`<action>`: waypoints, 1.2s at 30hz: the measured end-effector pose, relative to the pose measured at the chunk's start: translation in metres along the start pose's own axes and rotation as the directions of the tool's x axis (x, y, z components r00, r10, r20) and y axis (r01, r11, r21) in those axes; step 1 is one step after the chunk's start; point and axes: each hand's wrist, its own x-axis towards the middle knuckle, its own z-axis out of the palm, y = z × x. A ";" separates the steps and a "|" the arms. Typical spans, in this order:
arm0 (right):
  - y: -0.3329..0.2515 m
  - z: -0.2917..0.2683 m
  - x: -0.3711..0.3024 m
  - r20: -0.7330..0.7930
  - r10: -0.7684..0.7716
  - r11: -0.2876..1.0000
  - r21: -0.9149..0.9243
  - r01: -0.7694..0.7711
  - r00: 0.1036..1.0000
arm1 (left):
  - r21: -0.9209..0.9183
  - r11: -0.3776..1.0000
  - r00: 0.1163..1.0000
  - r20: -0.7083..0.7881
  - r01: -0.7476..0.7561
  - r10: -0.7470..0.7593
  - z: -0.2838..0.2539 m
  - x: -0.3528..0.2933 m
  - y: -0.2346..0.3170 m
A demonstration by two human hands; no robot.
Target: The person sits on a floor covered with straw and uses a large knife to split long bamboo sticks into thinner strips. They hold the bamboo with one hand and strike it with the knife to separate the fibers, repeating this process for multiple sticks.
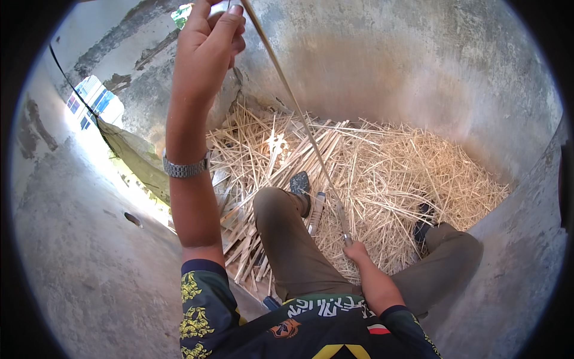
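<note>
My left hand is raised at the top edge, thumb and fingers closed in a pinch on what looks like a thin sliver. Right beside the thumb, a long pale strip, apparently bamboo, slants down from beyond the top edge. Its lower end meets the blade of a knife between my knees. My right hand is closed around the knife's handle. Whether the left fingers also touch the long strip is hard to tell. A wristwatch sits on my left wrist.
Pale shavings cover the floor, with a heap of split strips at left. Another long tool lies by my foot. A curved concrete wall surrounds me. Green sheeting hangs at an opening on the left.
</note>
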 end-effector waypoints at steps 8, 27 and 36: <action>-0.001 0.002 0.005 0.035 -0.020 1.000 0.020 0.020 0.999 | 0.624 0.678 0.886 0.048 -0.387 0.461 0.018 0.001 0.019; -0.019 -0.007 -0.004 0.051 -0.004 1.000 0.011 0.003 0.999 | 0.857 0.201 0.518 0.088 -0.475 0.851 -0.013 0.002 0.015; -0.015 -0.003 0.002 0.067 -0.019 1.000 -0.011 0.020 0.998 | 0.638 0.317 0.597 0.285 -0.702 0.750 -0.014 0.012 0.025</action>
